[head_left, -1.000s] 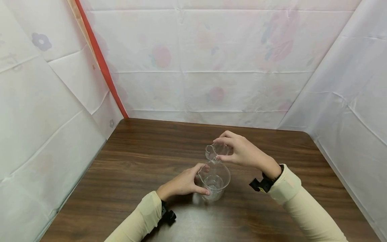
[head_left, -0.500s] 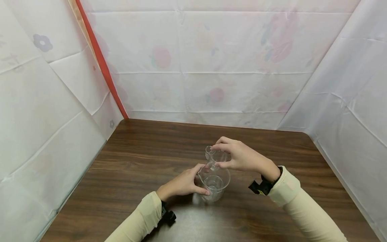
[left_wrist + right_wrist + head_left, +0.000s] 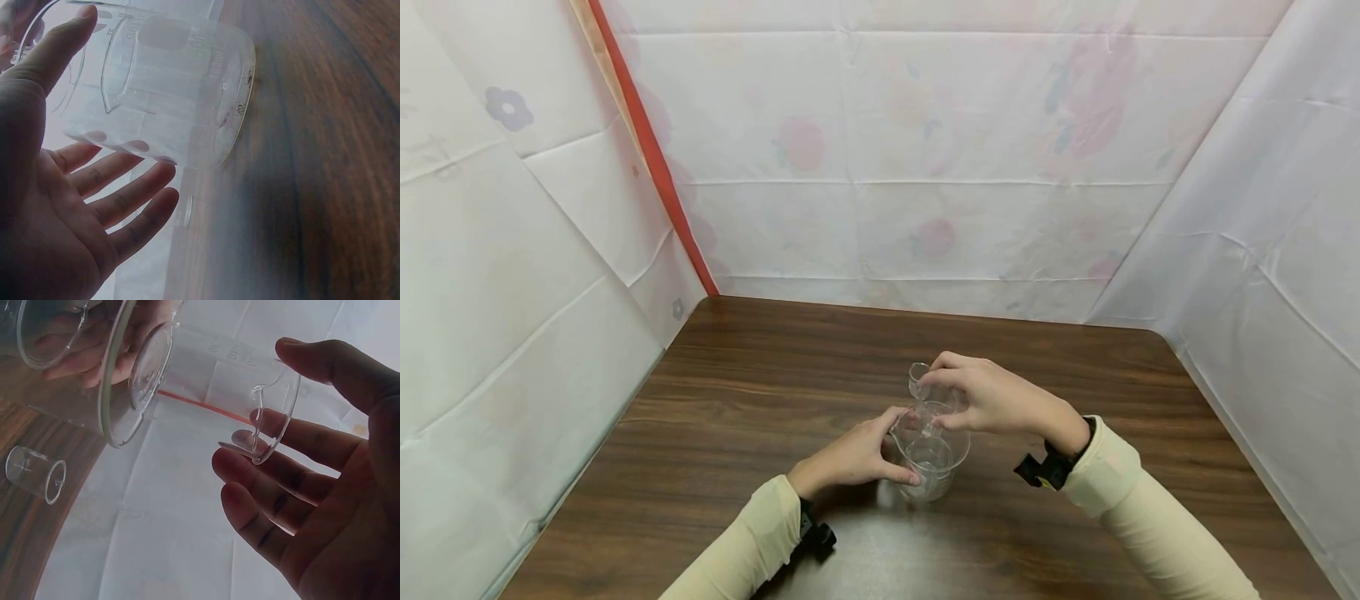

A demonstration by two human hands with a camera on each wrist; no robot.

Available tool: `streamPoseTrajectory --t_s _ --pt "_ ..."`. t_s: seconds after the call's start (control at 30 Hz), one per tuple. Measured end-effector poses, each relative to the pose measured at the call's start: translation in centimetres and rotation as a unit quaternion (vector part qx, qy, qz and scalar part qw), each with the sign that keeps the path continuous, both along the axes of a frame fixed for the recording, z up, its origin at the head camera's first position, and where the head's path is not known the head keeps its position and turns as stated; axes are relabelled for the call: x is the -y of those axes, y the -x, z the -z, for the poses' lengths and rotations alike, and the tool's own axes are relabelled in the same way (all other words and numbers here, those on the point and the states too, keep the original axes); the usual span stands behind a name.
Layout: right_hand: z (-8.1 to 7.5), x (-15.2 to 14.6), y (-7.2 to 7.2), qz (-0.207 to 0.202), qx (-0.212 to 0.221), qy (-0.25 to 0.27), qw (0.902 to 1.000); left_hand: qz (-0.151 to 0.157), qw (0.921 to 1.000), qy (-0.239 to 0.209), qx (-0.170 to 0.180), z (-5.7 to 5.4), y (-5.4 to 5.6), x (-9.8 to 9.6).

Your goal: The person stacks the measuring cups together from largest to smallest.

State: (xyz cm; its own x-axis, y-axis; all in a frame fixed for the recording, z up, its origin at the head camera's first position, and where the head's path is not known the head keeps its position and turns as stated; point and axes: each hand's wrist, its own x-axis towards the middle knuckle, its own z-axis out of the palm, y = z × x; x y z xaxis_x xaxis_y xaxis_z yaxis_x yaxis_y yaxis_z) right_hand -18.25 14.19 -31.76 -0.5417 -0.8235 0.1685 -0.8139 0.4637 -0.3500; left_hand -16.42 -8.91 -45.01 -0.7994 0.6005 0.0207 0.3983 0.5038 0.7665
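My left hand (image 3: pixel 853 450) grips a large glass beaker (image 3: pixel 169 81) from the left, thumb in front and fingers on the far side. The large beaker stands upright on the wooden table. A smaller beaker (image 3: pixel 929 457) is visible inside it, low down. My right hand (image 3: pixel 996 396) pinches another clear beaker (image 3: pixel 212 381) near its rim, between thumb and fingers. Its base overlaps the large beaker's mouth in the right wrist view; how deep it sits is hard to tell through the glass. Just behind, a small glass beaker (image 3: pixel 918 381) stands on the table, touched by neither hand.
The brown wooden table (image 3: pixel 737 367) has a back edge against a white patterned curtain (image 3: pixel 865 150). Similar sheets hang at left and right. A red strip (image 3: pixel 655 154) runs down the back left corner.
My right hand has come down and nearer with its beaker, from above the large beaker's back rim to its mouth. The small beaker behind shows more separately. My left hand has stayed still.
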Motion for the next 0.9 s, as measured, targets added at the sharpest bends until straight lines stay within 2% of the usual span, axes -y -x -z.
streamPoseTrajectory --t_s 0.33,0.63,0.9 --pt "0.4 0.4 -0.2 -0.011 0.015 -0.042 0.9989 -0.001 0.9998 -0.001 0.017 -0.1 0.0 0.1" --pt "1.0 0.6 -0.3 -0.002 0.024 -0.071 0.9972 0.002 0.9999 0.002 0.013 -0.1 0.0 0.1" --pt "1.4 0.9 -0.4 -0.018 0.019 -0.080 0.9965 -0.010 0.9997 0.018 0.013 -0.2 -0.1 0.1"
